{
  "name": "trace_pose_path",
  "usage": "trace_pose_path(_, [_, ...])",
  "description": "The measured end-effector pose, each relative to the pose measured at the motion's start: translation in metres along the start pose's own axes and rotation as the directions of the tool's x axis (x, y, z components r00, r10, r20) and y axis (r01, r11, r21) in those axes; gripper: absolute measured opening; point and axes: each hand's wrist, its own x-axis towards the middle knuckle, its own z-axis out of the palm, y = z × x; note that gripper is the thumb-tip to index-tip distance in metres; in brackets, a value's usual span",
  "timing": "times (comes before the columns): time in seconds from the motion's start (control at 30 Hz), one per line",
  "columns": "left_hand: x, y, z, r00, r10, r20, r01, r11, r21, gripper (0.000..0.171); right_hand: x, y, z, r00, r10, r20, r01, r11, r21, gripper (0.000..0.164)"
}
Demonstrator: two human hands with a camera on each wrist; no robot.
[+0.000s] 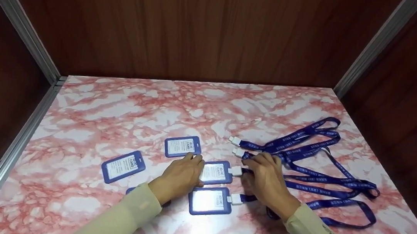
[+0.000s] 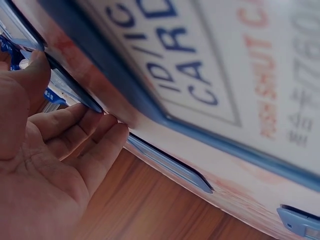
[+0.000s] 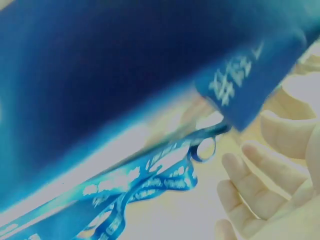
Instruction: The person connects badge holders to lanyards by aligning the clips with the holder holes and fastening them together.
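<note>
My left hand [image 1: 183, 174] holds a blue ID card holder [image 1: 219, 172] at its left end, thumb on the near edge and fingers at the far corner. A white clip [image 1: 236, 170] joins that holder to a blue lanyard. Over the lanyard straps lies my right hand [image 1: 266, 177]; in the right wrist view its fingers [image 3: 250, 195] are loosely bent and apart from the thumb, gripping nothing visible. Just nearer, another card holder [image 1: 210, 202] lies with its clip [image 1: 236, 199] attached. The left wrist view shows a card holder [image 2: 170, 60] large and close.
Two separate card holders lie left of the hands, one farther back [image 1: 183, 146] and one at far left [image 1: 123, 166]; another is mostly under the left forearm. Blue lanyards [image 1: 305, 158] spread over the right side. Wooden panels [image 1: 202, 31] enclose the marbled table [image 1: 117, 103].
</note>
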Motion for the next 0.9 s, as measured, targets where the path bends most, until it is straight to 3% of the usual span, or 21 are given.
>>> trace_pose_path(0.27, [-0.003, -0.004, -0.001, 1.000, -0.004, -0.001, 0.004, 0.999, -0.051, 0.061, -0.005, 0.014, -0.011, 0.997, 0.043, -0.060, -0.043, 0.999, 0.003, 0.036])
trace_pose_path(0.5, [-0.006, -0.006, -0.001, 1.000, -0.004, 0.000, 0.004, 0.998, -0.059, 0.061, -0.010, 0.021, -0.013, 0.996, 0.061, -0.061, -0.062, 0.998, -0.009, 0.036])
trace_pose_path(0.67, [-0.007, -0.007, 0.000, 0.999, 0.005, -0.038, -0.007, 0.999, -0.050, 0.057, -0.013, 0.024, -0.014, 0.996, 0.065, -0.063, -0.066, 0.998, -0.009, 0.033])
trace_pose_path(0.9, [-0.006, -0.007, 0.001, 0.999, -0.006, -0.035, 0.003, 0.996, -0.084, 0.065, -0.016, 0.026, -0.013, 0.995, 0.077, -0.058, -0.078, 0.997, -0.005, 0.033])
